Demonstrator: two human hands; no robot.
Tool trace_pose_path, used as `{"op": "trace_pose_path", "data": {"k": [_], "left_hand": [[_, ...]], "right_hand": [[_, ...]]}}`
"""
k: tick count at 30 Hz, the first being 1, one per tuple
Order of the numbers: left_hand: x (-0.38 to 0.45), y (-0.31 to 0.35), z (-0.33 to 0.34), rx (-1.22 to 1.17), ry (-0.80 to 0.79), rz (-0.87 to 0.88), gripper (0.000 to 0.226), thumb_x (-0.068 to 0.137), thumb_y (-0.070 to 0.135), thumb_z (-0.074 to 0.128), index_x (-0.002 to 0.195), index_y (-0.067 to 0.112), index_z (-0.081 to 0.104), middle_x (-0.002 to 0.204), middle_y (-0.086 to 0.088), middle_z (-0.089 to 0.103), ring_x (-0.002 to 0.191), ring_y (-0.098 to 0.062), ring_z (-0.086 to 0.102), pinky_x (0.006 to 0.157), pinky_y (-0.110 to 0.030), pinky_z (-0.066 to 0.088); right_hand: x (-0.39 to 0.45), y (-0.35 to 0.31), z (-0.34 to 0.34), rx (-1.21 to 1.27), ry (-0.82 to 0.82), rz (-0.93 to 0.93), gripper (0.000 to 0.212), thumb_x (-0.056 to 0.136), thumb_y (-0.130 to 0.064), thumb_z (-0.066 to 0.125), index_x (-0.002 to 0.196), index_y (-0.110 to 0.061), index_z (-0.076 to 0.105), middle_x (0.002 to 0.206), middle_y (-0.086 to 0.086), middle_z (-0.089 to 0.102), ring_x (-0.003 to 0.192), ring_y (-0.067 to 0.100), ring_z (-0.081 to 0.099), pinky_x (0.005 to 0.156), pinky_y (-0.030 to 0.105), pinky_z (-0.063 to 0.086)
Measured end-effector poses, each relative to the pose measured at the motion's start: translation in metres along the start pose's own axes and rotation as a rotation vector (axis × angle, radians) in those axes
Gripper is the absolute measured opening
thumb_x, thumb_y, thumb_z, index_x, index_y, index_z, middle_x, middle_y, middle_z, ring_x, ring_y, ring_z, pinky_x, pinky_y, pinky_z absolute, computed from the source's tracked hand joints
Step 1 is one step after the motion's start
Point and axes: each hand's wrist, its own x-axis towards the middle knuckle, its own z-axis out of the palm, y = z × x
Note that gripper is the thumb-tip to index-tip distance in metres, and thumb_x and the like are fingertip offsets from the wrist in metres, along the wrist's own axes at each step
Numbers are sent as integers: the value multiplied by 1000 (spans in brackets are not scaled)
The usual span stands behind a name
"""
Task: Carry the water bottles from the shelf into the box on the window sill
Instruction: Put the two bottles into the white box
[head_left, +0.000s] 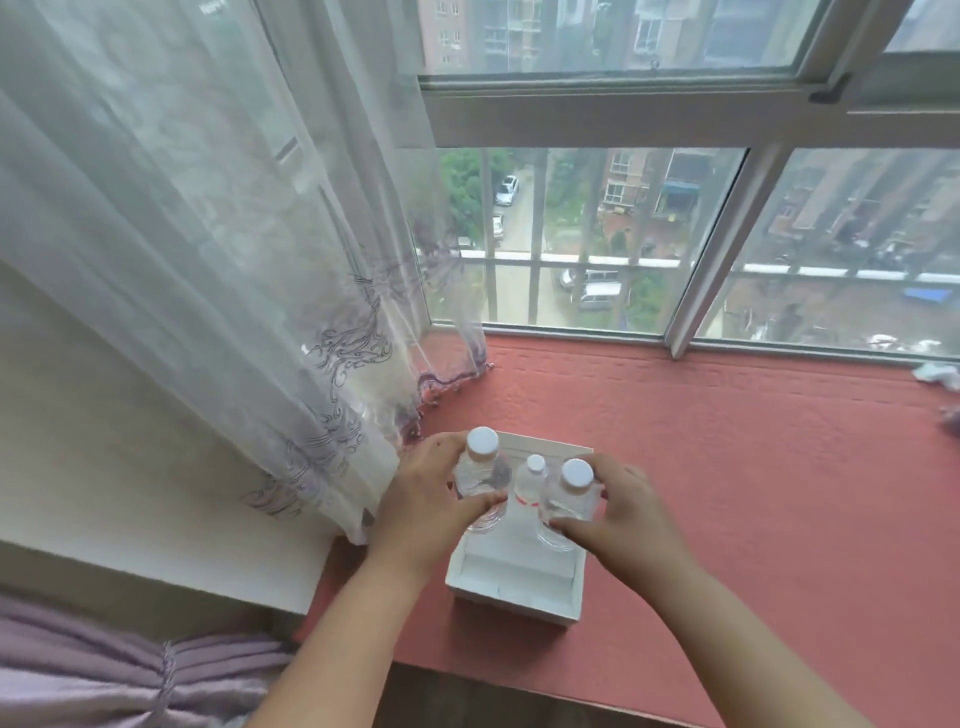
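Forearms: both are seen reaching in from 6 o'clock toward the box.
Left hand (423, 486): fingers and thumb are curled round the left bottle (480, 480), which is held upright over the box's 10 o'clock corner.
Right hand (621, 512): the right bottle (566, 501) is gripped upright, over the box's 2 o'clock side.
Third bottle (531, 480): smaller in view, it is seen upright inside the box, between the two held bottles; a red band is seen at its lower part.
Box (511, 584): white and open-topped, it is set on the window sill (753, 467), which is covered by a salmon quilted mat.
Curtain (234, 260): sheer white fabric with purple embroidery is hung at 10 o'clock, its hem just beside the left hand.
Window (597, 234): panes and frame are seen at 12 o'clock, well apart from the box.
Crumpled white item (937, 375): it is seen at 3 o'clock on the sill's far edge.
Purple fabric (130, 670): gathered at 8 o'clock, below the sill.
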Motion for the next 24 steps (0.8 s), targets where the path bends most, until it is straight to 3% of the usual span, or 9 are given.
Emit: {"op": "trace_pose_path", "data": {"k": [3, 9, 16, 18, 21, 24], "left_hand": [[18, -13, 13, -13, -67, 15, 62, 63, 46, 87, 119, 45, 59, 120, 29, 57, 118, -3, 54, 89, -39, 55], [55, -40, 36, 2, -220, 28, 65, 66, 42, 85, 123, 48, 53, 120, 31, 57, 117, -2, 55, 93, -39, 53], [83, -66, 67, 63, -317, 29, 59, 70, 37, 84, 120, 46, 52, 114, 30, 58, 112, -4, 54, 91, -39, 51], [88, -79, 79, 73, -348, 21, 59, 70, 38, 83, 119, 47, 52, 113, 30, 59, 110, -5, 55, 89, -39, 52], [94, -96, 95, 69, -392, 0, 58, 68, 38, 82, 117, 46, 52, 113, 28, 59, 109, -5, 55, 87, -39, 54], [98, -110, 109, 65, -416, -1, 58, 68, 38, 82, 117, 46, 52, 112, 27, 58, 109, -6, 56, 87, -40, 54]], "right_hand": [[2, 15, 5, 5, -10, 48, 59, 65, -24, 85, 104, -55, 53, 105, -23, 55, 111, 5, 46, 83, 11, 36], [19, 49, 26, -10, -5, 181, 72, 59, -37, 83, 126, -46, 57, 117, -15, 55, 115, 1, 45, 94, 23, 41], [38, 70, 45, 26, 27, 267, 64, 62, -29, 82, 118, -48, 58, 121, -7, 57, 115, 4, 47, 85, 8, 34], [42, 67, 47, 26, 30, 266, 59, 63, -23, 82, 115, -41, 61, 115, -2, 59, 110, 4, 49, 80, 8, 36], [46, 65, 47, 49, 39, 228, 38, 69, -8, 81, 103, -21, 68, 102, 7, 64, 89, -12, 51, 71, 9, 41], [51, 71, 51, 56, 13, 255, 42, 71, -11, 80, 101, -33, 61, 101, -6, 60, 90, -24, 46, 69, 1, 39]]}}
